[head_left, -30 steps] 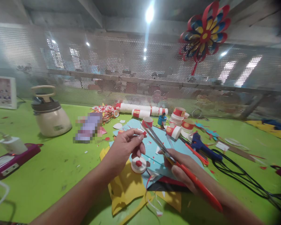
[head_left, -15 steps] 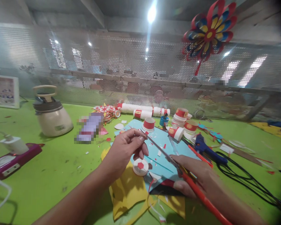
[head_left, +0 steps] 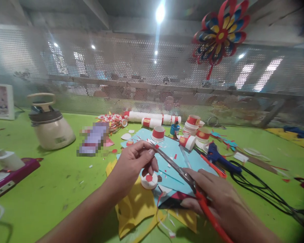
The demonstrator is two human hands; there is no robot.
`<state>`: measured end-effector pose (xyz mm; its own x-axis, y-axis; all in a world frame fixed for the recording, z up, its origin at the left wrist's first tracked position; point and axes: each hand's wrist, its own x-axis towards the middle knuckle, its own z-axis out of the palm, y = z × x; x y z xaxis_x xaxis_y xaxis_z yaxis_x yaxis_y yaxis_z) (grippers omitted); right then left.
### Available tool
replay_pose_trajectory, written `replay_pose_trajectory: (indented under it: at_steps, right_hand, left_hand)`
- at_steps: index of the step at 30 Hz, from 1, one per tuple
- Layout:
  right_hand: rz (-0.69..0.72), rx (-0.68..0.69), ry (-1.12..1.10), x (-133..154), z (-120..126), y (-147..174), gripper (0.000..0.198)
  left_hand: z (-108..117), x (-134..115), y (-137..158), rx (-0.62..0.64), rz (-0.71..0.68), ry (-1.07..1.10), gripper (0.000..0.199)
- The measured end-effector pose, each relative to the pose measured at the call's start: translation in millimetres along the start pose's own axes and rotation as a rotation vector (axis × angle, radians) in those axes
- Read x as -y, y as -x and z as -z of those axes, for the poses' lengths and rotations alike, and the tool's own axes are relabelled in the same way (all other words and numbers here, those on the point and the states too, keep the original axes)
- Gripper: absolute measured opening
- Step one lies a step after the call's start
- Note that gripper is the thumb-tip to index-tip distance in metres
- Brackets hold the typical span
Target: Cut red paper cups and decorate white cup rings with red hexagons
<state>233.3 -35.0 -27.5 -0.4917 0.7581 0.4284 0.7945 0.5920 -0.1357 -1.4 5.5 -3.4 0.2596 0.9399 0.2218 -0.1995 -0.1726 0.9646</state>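
Note:
My right hand (head_left: 215, 195) grips a pair of scissors (head_left: 173, 164) with red handles, its long blades pointing up and left. Their tip reaches the fingertips of my left hand (head_left: 138, 162), which are pinched together. What those fingers hold is too small to make out. Just below them a round white disc (head_left: 149, 181) with a red hexagon in its middle lies on light blue paper (head_left: 172, 182). Small red and white scraps are scattered around the blades. Crumpled yellow paper (head_left: 134, 212) sticks out under the blue sheet.
Behind the hands stand paper cups (head_left: 158, 134), a blue bottle (head_left: 175, 128) and a long cup tube (head_left: 147, 117). At right lie a blue glue gun (head_left: 220, 158) and its black cable. A beige kettle (head_left: 52, 131) and a purple power strip (head_left: 17, 177) occupy the left.
The whole scene has shifted slightly left in view. Both hands stay together at the scissors' tip, and the scissors' handles have swung a little. The disc lies where it was on the paper.

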Motion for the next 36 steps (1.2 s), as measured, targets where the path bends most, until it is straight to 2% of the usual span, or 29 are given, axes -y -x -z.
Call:
replay_pose_trajectory:
  at_steps: [4,10,15,21,26,32,36]
  right_hand:
    - [0.026,-0.069,0.050,1,-2,2,0.050]
    - [0.037,-0.056,0.008,6,-1,0,0.044]
    - [0.062,-0.093,0.020,14,-1,2,0.044]
    - [0.062,-0.034,0.036,17,-5,11,0.047]
    - [0.098,-0.017,0.015,14,-12,17,0.049]
    - [0.088,0.061,-0.091,16,-21,12,0.056]
    - [0.112,0.045,-0.082,14,-25,9,0.054]
  left_hand:
    - [0,-3,0,0.008,0.007,-0.016,0.010]
    - [1,-7,3,0.001,0.070,-0.047,0.013]
    - [3,0,12,-0.020,0.114,-0.010,0.015]
    - [7,12,23,-0.037,0.159,0.067,0.018]
    - [12,10,31,-0.039,0.189,0.036,0.020]
    - [21,11,42,-0.066,0.225,0.034,0.019]
    - [25,15,41,-0.087,0.240,0.062,0.016]
